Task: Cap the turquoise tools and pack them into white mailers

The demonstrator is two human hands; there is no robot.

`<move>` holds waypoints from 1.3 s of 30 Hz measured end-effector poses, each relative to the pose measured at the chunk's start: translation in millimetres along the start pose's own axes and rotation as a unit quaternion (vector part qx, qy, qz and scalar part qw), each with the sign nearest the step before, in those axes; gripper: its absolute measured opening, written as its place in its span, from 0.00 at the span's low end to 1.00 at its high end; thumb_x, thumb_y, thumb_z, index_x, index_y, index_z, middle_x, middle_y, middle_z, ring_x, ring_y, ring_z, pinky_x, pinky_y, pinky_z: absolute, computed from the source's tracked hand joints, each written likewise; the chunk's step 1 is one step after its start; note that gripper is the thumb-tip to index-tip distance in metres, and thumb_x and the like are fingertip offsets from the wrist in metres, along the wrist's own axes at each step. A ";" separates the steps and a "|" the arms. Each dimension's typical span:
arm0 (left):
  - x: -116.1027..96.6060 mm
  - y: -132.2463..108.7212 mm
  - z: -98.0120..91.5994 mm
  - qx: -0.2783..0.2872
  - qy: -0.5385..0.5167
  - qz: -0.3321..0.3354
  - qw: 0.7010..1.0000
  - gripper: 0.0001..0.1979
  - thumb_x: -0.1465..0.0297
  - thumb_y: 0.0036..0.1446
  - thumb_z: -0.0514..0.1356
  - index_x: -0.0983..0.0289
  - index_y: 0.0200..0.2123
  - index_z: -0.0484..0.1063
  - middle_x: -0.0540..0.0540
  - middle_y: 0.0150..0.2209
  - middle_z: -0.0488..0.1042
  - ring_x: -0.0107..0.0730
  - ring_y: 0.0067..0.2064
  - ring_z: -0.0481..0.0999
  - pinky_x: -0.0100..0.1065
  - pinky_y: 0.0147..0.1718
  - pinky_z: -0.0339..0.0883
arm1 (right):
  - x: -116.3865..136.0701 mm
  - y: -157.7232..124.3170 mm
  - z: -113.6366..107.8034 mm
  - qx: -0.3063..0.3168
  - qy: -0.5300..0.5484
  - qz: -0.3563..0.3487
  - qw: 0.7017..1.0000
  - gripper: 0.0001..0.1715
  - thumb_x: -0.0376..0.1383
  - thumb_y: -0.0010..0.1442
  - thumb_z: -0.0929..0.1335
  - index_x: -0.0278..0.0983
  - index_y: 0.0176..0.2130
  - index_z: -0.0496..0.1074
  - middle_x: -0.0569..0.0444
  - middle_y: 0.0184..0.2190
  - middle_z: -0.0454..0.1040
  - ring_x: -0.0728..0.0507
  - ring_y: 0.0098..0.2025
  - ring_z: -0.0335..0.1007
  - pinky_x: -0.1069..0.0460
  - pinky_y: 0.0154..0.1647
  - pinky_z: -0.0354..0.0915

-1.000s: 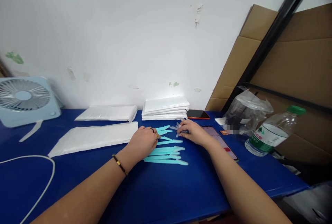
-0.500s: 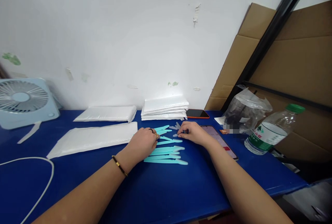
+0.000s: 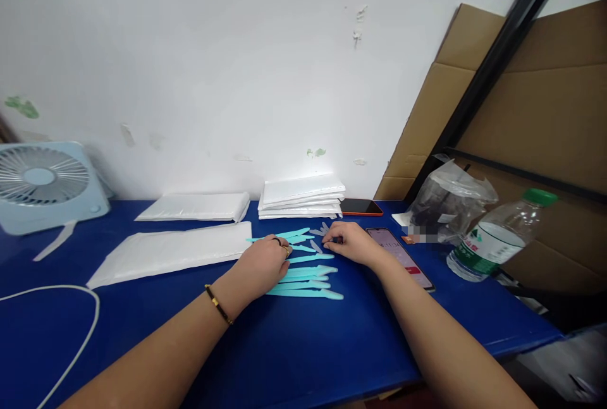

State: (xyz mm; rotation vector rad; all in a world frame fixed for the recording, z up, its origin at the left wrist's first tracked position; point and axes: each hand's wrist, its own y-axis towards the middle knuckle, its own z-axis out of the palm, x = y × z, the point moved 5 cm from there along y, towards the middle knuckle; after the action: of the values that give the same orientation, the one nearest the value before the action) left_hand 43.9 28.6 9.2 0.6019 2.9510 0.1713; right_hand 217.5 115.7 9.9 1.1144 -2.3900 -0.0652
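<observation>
My left hand (image 3: 265,262) is closed over a turquoise eyebrow razor (image 3: 303,249), whose tip points right out of the fingers. Facing it from the right, my right hand (image 3: 348,241) pinches at a small translucent blade cap (image 3: 315,246), which sits close to that tip. Whether cap and razor touch is too small to tell. More clear caps (image 3: 324,229) lie just behind the right fingertips. Several turquoise razors (image 3: 308,274) lie in rows on the blue table (image 3: 303,346), some partly covered by my left hand.
White folded packets are stacked (image 3: 303,197) at the wall; more flat white packets (image 3: 175,251) lie left. A phone (image 3: 398,257) lies beside my right wrist, another phone (image 3: 363,207) behind. A bottle (image 3: 497,238) and plastic bag (image 3: 448,203) stand right, a fan (image 3: 47,184) left.
The cap by my right hand has turned more steeply and shifted slightly left toward the razor. A turquoise handle now shows left of my left hand's knuckles.
</observation>
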 end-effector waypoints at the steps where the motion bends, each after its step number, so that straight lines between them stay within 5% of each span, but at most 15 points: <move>1: -0.8 -0.1 0.1 0.000 -0.001 0.004 1.000 0.10 0.70 0.56 0.51 0.64 0.35 0.72 0.58 0.41 0.73 0.39 0.45 0.69 0.36 0.42 0.62 | 0.1 0.6 0.5 -0.010 -0.004 0.006 1.000 0.08 0.37 0.54 0.67 0.39 0.33 0.77 0.53 0.32 0.73 0.47 0.31 0.67 0.54 0.33 0.60; 13: -6.1 -0.1 -1.0 0.001 0.019 0.008 1.000 0.12 0.69 0.57 0.50 0.65 0.36 0.72 0.58 0.42 0.72 0.39 0.44 0.68 0.36 0.42 0.62 | 2.3 0.9 4.1 0.010 -0.014 -0.005 1.000 0.06 0.36 0.53 0.69 0.40 0.31 0.78 0.55 0.29 0.73 0.49 0.29 0.67 0.56 0.29 0.58; 22: -5.1 0.9 4.6 -0.005 -0.065 0.011 0.998 0.18 0.66 0.58 0.49 0.64 0.48 0.70 0.58 0.46 0.72 0.39 0.49 0.67 0.36 0.47 0.62 | 14.1 3.7 12.8 0.004 -0.002 -0.051 0.999 0.07 0.34 0.55 0.68 0.38 0.32 0.77 0.54 0.29 0.73 0.48 0.31 0.68 0.54 0.33 0.61; 34: -16.9 -9.6 -8.0 0.075 -0.111 0.045 0.990 0.20 0.63 0.58 0.50 0.62 0.52 0.65 0.59 0.56 0.64 0.41 0.57 0.61 0.38 0.52 0.60 | 14.0 5.6 17.3 -0.012 0.011 -0.071 0.997 0.07 0.32 0.55 0.67 0.38 0.31 0.77 0.53 0.30 0.73 0.48 0.32 0.69 0.54 0.37 0.64; 39: -13.5 -7.3 -6.5 0.055 -0.107 0.052 0.991 0.21 0.63 0.58 0.49 0.60 0.54 0.64 0.56 0.54 0.66 0.39 0.55 0.63 0.37 0.51 0.60 | 6.5 1.2 -1.3 -0.021 0.030 -0.052 0.998 0.08 0.33 0.55 0.67 0.38 0.35 0.77 0.53 0.31 0.74 0.48 0.33 0.70 0.54 0.36 0.64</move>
State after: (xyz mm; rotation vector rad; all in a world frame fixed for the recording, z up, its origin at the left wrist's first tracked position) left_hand 52.5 16.1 16.0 0.7381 2.7383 -0.0449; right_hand 213.8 112.0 14.0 1.2045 -2.2660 -0.1152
